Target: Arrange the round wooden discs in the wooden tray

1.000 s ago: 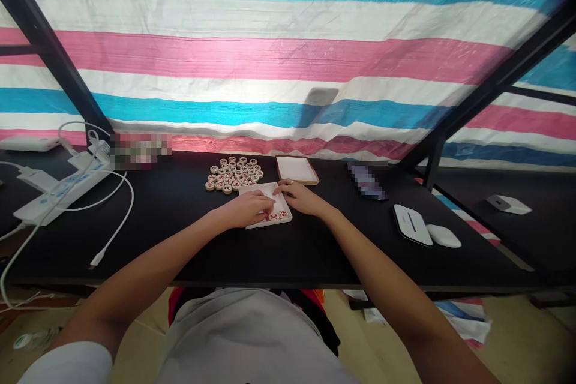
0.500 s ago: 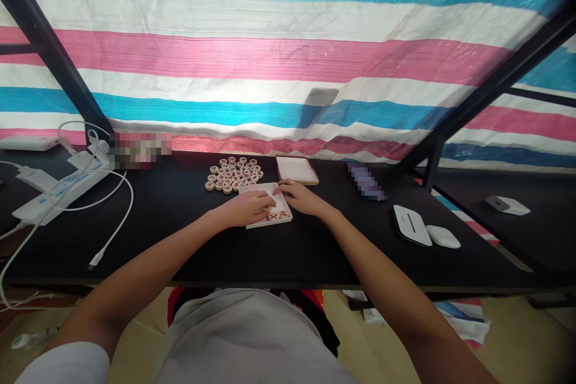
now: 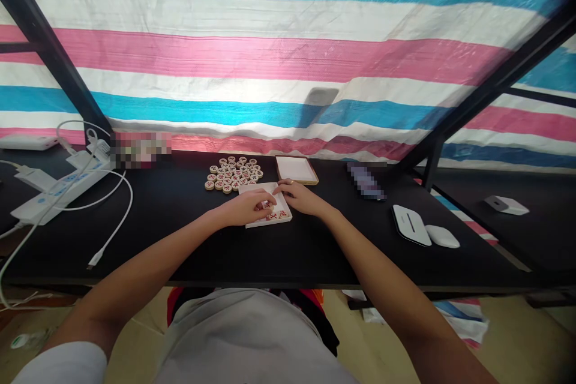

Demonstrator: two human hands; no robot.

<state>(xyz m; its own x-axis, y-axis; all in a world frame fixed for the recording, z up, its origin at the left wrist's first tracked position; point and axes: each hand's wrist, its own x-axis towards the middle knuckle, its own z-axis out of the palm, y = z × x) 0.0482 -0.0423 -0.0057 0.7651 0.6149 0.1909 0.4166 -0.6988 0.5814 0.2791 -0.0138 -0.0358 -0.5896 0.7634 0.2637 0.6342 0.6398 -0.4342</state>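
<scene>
A shallow white box lies on the black table, with several red-marked Chinese chess pieces along its near side. My left hand reaches over the box's left part, its fingers curved and apart from the thumb above the pieces; some pieces are hidden beneath it. At the far right corner of the box, my right hand has its fingers bent over the rim, holding it. Just beyond the box, several round Chinese chess pieces lie face up in a cluster.
A box lid with a pale inside lies behind my right hand. Farther right are a blurred-out phone-like object, a white flat device and a white rounded case. A power strip with white cables occupies the left side.
My left fingers have shifted slightly and lifted, showing more of the red-marked pieces in the box. My right hand stays in place on the rim.
</scene>
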